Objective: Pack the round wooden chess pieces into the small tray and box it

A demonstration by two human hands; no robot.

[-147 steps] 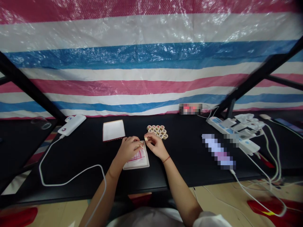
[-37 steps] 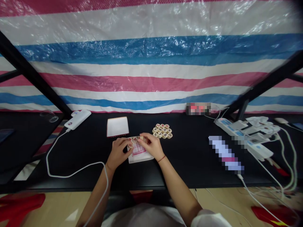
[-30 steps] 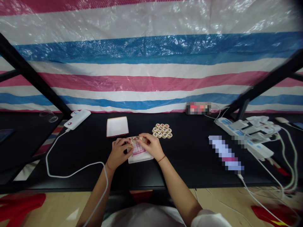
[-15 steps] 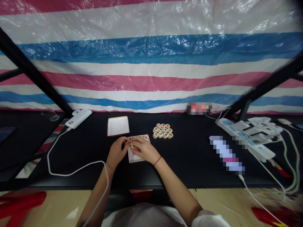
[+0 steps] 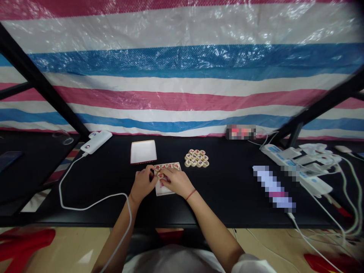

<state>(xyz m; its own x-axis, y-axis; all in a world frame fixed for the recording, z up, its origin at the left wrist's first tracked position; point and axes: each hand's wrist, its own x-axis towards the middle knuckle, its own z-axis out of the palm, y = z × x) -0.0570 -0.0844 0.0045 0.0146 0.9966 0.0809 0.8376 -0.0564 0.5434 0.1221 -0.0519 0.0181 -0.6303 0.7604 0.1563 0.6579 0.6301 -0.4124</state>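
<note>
My left hand (image 5: 144, 183) is curled round the left edge of a shallow white box (image 5: 165, 191), its fingertips at the upper left corner. Between the thumb and fingers of my right hand (image 5: 179, 182) is a round xiangqi piece (image 5: 160, 175) with a red character, low over the box or resting in it; I cannot tell which. A row of red-marked xiangqi pieces (image 5: 176, 166) lines the far side of the box. My right fingers partly cover the middle of the box.
Behind the box lies its white-lined lid (image 5: 143, 151). Several xiangqi pieces (image 5: 196, 158) sit grouped to the right. A white power bank (image 5: 97, 142) with a cable (image 5: 85, 209) is at left. A blurred phone (image 5: 273, 189) and a power strip (image 5: 309, 180) are at right.
My right fingers have drawn back slightly to the right, showing more of the held piece and the far row. My left thumb has come closer to that piece. The view has shifted slightly.
</note>
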